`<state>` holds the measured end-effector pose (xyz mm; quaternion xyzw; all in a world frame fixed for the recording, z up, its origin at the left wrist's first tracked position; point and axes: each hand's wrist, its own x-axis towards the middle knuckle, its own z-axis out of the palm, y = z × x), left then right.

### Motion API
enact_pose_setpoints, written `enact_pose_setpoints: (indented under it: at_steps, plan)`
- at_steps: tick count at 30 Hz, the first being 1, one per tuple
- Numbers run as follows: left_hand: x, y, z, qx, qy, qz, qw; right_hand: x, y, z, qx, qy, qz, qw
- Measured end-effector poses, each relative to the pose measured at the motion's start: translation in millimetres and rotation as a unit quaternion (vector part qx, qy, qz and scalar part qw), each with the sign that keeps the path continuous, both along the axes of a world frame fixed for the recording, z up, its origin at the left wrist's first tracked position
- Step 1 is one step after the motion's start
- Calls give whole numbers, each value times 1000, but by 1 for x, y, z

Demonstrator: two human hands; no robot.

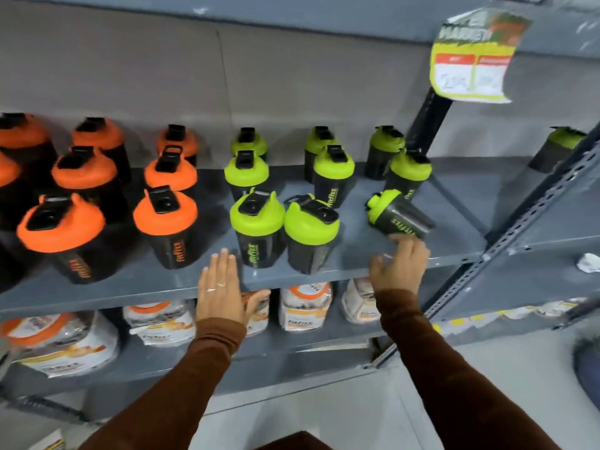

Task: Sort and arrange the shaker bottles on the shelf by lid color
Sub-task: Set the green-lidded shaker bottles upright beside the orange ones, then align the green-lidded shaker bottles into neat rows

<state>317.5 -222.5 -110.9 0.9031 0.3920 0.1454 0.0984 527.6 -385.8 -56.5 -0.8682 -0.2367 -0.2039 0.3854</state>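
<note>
Grey metal shelving (156, 282) against a pale wall is seen from above, with black shaker bottles set out on its upper board. The left hand (220, 287) is held flat and open at the shelf's front edge, fingers together and pointing upward, with two rings worn; nothing is gripped. The right hand (401, 266) is spread open, its fingertips at or just under the base of a tipped green-lidded bottle (401, 216), which leans with its lid toward the left; whether contact is made cannot be told. Just left of the right hand, two upright green-lidded bottles (284, 232) stand side by side at the front, and further green-lidded bottles (334, 173) are ranged in rows behind them. To the left of the left hand, orange-lidded bottles (165, 225) are grouped in rows. White and orange packs (305, 306) are stored on the lower shelf. A yellow price tag (472, 60) hangs at the upper right.
</note>
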Motion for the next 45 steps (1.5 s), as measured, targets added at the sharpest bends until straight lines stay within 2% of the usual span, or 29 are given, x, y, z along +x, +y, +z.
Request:
enact_pose_setpoints:
  at_steps: [3,7,9,12,15,18,20,23,26,28,32,35,38,41,43,45]
  plan:
    - [11,-1,0,-20,9,38,999,46,5,22,-72,-26,3,997]
    - [15,-1,0,-5,26,62,998,85,16,26,-214,25,-21,976]
    - [16,-3,1,5,26,71,997,95,18,22,-252,44,-15,967]
    - [18,-4,1,4,30,89,996,102,12,13,-284,7,10,959]
    - [19,-5,0,17,48,105,993,105,3,3,-221,-13,41,974]
    - [20,-6,0,22,53,114,992,108,-3,-3,-31,60,94,993]
    - [21,-9,1,15,44,116,992,109,-8,-7,99,131,130,978]
    - [23,-18,-1,12,16,120,993,110,-17,-15,179,195,163,950]
    - [33,-36,-9,7,-31,149,988,112,-22,-21,183,212,178,943]
    - [45,-53,-13,-16,-93,187,978,113,-22,-23,168,227,169,944]
    - [82,-94,-16,-52,-271,192,942,112,-20,-25,145,242,172,944]
    - [112,-111,-7,-88,-358,193,909,113,-19,-24,139,250,170,943]
    - [134,-112,6,-102,-405,209,884,116,-17,-23,145,265,166,939]
    - [145,-104,13,-110,-416,256,866,119,-17,-22,134,276,166,937]
    - [148,-98,15,-126,-413,265,862,123,-20,-22,127,285,167,935]
    - [151,-93,13,-157,-412,231,868,126,-24,-21,119,292,166,934]
